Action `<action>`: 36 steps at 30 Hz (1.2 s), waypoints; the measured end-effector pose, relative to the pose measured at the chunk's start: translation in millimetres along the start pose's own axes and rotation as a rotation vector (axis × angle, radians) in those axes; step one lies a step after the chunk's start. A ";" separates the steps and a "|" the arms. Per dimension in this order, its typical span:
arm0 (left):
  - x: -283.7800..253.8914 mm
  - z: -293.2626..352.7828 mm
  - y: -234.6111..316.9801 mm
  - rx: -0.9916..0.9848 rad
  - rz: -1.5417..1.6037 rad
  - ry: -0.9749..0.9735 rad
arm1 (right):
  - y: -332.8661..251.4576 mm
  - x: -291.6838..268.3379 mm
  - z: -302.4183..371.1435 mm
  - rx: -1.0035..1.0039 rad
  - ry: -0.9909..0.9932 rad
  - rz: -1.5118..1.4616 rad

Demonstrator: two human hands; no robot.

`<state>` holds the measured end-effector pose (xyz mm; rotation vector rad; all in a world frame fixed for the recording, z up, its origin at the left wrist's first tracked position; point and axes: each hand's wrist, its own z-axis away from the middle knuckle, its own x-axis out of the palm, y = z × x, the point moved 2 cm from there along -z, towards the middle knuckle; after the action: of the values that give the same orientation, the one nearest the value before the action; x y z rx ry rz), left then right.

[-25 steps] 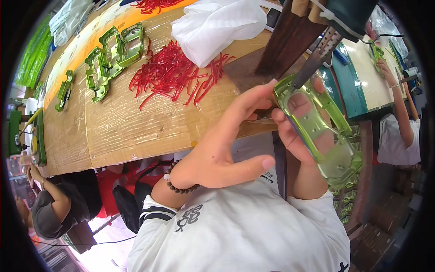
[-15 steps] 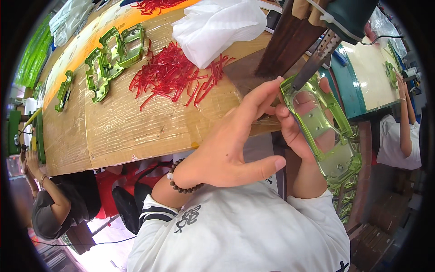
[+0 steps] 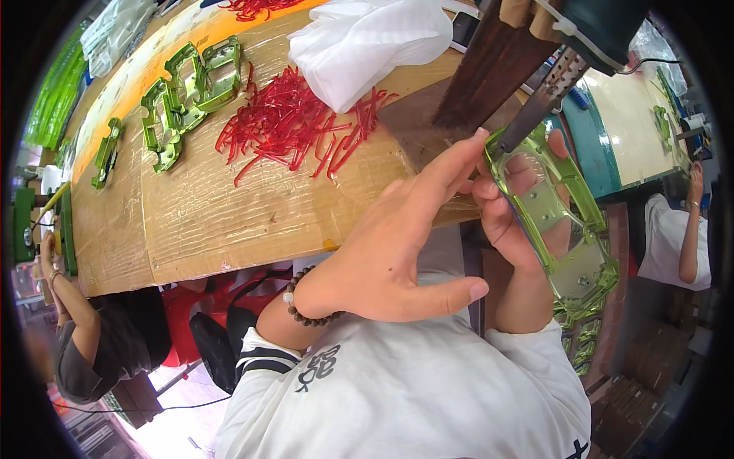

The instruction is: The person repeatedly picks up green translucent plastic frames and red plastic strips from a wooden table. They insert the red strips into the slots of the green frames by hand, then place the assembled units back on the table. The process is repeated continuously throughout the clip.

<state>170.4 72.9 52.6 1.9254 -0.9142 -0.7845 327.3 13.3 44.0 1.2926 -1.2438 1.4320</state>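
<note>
A shiny green plastic housing (image 3: 540, 209), with see-through panels and a raised rim, tilts at the right of the table edge. My right hand (image 3: 506, 233) grips it from behind and beneath, with fingers curled at its left side and a fingertip at its upper right. My left hand (image 3: 382, 264) has its fingers stretched out and thumb spread wide; its fingertips reach the housing's upper left corner. A flat metal tip on a perforated barrel (image 3: 549, 93), part of a mounted hot tool by its look, comes down onto that same corner.
A dark wooden post (image 3: 489, 65) stands beside the tool. On the tape-covered table (image 3: 206, 214) lie red plastic strips (image 3: 279, 115), white foam sheeting (image 3: 367, 46) and several green housings (image 3: 180, 96). One person (image 3: 84, 329) works at left, another (image 3: 677, 237) at right.
The housing and my right hand have shifted slightly right, together with the tool tip in view. My left fingertips have followed along the corner. The person at right has raised a hand.
</note>
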 end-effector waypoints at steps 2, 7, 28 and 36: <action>1.1 -0.5 -1.0 0.005 0.012 -0.007 | 0.2 0.6 0.4 -0.006 0.009 -0.005; -0.3 -0.7 -1.2 0.031 -0.005 -0.016 | 2.9 2.6 0.7 -0.044 0.062 -0.026; -221.6 95.1 42.8 -0.360 -1.392 0.657 | -244.0 -30.7 107.7 -0.790 0.637 0.629; -407.1 165.5 22.9 -1.008 -1.614 0.662 | -468.2 -133.1 82.6 -1.008 0.853 1.231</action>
<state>-185.8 330.8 69.2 1.4076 1.4288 -0.9777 816.4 19.1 -23.3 -0.8708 -1.7491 1.4092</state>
